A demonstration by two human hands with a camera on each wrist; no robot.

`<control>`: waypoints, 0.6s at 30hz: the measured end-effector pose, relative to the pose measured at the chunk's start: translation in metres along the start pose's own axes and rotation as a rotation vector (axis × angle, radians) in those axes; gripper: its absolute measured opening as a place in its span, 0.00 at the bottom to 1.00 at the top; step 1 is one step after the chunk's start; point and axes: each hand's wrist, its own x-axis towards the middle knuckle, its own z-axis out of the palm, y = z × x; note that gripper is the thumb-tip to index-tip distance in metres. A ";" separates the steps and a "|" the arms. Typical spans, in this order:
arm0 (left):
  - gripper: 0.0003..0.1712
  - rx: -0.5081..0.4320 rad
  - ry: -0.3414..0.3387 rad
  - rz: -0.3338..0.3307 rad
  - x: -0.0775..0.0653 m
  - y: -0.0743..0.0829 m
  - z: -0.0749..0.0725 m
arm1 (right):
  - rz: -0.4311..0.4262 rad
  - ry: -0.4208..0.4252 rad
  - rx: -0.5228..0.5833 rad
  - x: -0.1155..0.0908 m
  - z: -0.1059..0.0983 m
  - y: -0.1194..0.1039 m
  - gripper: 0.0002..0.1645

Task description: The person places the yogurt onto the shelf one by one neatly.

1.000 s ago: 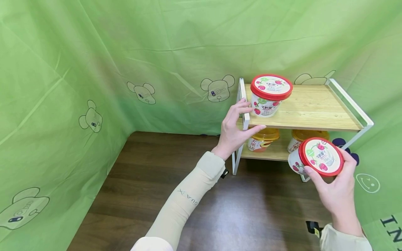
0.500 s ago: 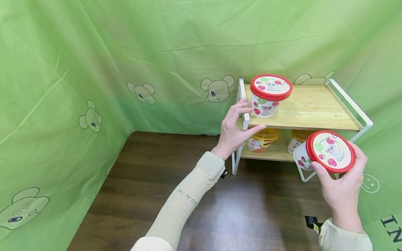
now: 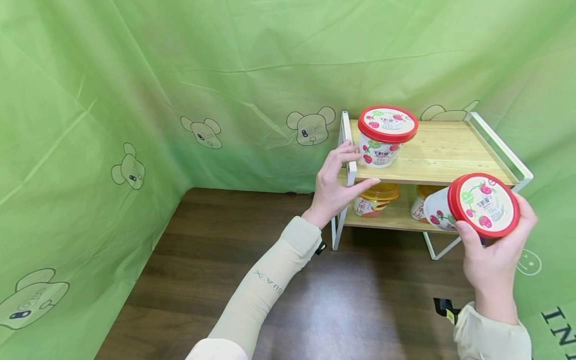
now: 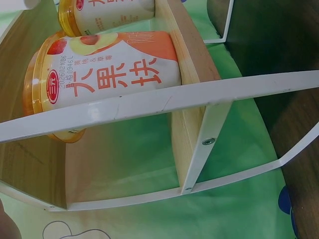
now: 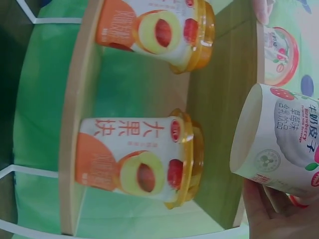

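Observation:
In the head view my right hand [image 3: 497, 257] grips a red-lidded yogurt-style cup [image 3: 441, 207] printed with strawberries. This cup tilts, its lid facing me, in front of the shelf's right side; the right wrist view shows its white side [image 5: 284, 139] up close. A matching red-lidded cup [image 3: 380, 152] stands upright on the upper board's left end. Beside it, my left hand [image 3: 333, 182] rests at the rack's left white frame, fingers extended and thumb spread. Whether the fingertips touch that cup, I cannot tell. A hand edge [image 4: 7, 224] shows in the left wrist view.
The small rack has a wooden upper board [image 3: 443, 152] and a lower board [image 3: 387, 220] between white metal frames. Two yellow-lidded fruit cups [image 5: 137, 157] stand on the lower board. Green printed cloth [image 3: 243, 100] hangs behind and at both sides, above a dark wooden floor [image 3: 216, 255].
My right hand has lifted its red-lidded cup up and to the right, now covering more of the shelf's front right corner. The left hand and the cup beside it stay put.

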 end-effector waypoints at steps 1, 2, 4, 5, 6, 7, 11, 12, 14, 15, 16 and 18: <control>0.37 -0.001 0.000 0.000 0.000 0.000 0.000 | -0.012 0.002 0.021 0.001 0.001 -0.002 0.48; 0.37 -0.001 -0.001 0.000 0.000 0.000 0.000 | -0.019 0.002 0.026 0.002 0.002 -0.003 0.48; 0.37 -0.002 -0.002 0.000 0.000 0.000 0.000 | -0.034 0.004 0.045 0.004 0.004 -0.004 0.49; 0.37 -0.003 -0.003 -0.001 0.000 0.000 0.000 | -0.039 0.004 0.053 0.005 0.004 -0.005 0.49; 0.37 -0.003 -0.004 -0.002 0.000 0.000 0.000 | -0.047 0.001 0.057 0.006 0.004 -0.005 0.49; 0.37 -0.003 -0.004 -0.003 0.000 0.000 0.000 | -0.054 0.000 0.065 0.007 0.004 -0.004 0.49; 0.37 -0.004 -0.004 -0.004 0.000 0.000 0.000 | -0.069 -0.004 0.154 0.012 0.007 -0.003 0.50; 0.37 -0.005 -0.004 -0.004 -0.001 -0.001 0.000 | -0.071 -0.006 0.177 0.013 0.007 -0.003 0.50; 0.37 -0.004 -0.003 -0.003 -0.001 -0.001 0.000 | -0.066 -0.004 0.218 0.014 0.009 -0.004 0.50; 0.37 -0.003 -0.003 -0.003 -0.001 -0.001 0.000 | -0.065 -0.006 0.219 0.014 0.010 -0.005 0.50; 0.37 -0.003 -0.003 -0.002 -0.001 -0.001 0.000 | -0.062 -0.009 0.218 0.014 0.011 -0.007 0.49; 0.37 -0.002 -0.002 -0.001 -0.001 -0.001 0.000 | -0.067 -0.012 0.192 0.015 0.014 -0.010 0.49</control>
